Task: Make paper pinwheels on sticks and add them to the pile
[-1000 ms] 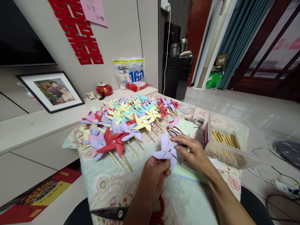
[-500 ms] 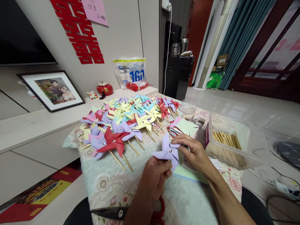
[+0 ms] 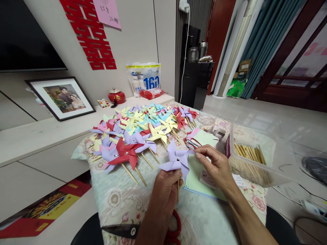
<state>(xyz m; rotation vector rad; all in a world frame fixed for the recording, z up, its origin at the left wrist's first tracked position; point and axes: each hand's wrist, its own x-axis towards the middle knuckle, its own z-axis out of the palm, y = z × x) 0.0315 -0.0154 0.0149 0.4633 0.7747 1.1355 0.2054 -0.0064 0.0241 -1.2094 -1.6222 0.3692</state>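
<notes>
A purple paper pinwheel (image 3: 178, 158) with a silver pin at its centre is held up over the near part of the table. My left hand (image 3: 167, 187) is closed round its wooden stick (image 3: 178, 190), just below the blades. With thumb and forefinger, my right hand (image 3: 213, 162) pinches the tip of the right-hand blade. To the left lie many finished pinwheels, among them a red pinwheel (image 3: 126, 153) and a yellow pinwheel (image 3: 157, 132). Red-handled scissors (image 3: 176, 226) rest on the cloth, partly hidden behind my left forearm.
A clear plastic box (image 3: 251, 170) of wooden sticks stands at the right. Cut paper squares (image 3: 204, 137) are stacked behind my right hand, and green paper sheets (image 3: 192, 178) lie under it. On the cabinet are a framed photo (image 3: 63, 97) and a red jar (image 3: 117, 96).
The pinwheel has shifted slightly left and up, turning more to face me. My right fingers have slid outward to the tip of its blade, and the stick now shows below my left hand.
</notes>
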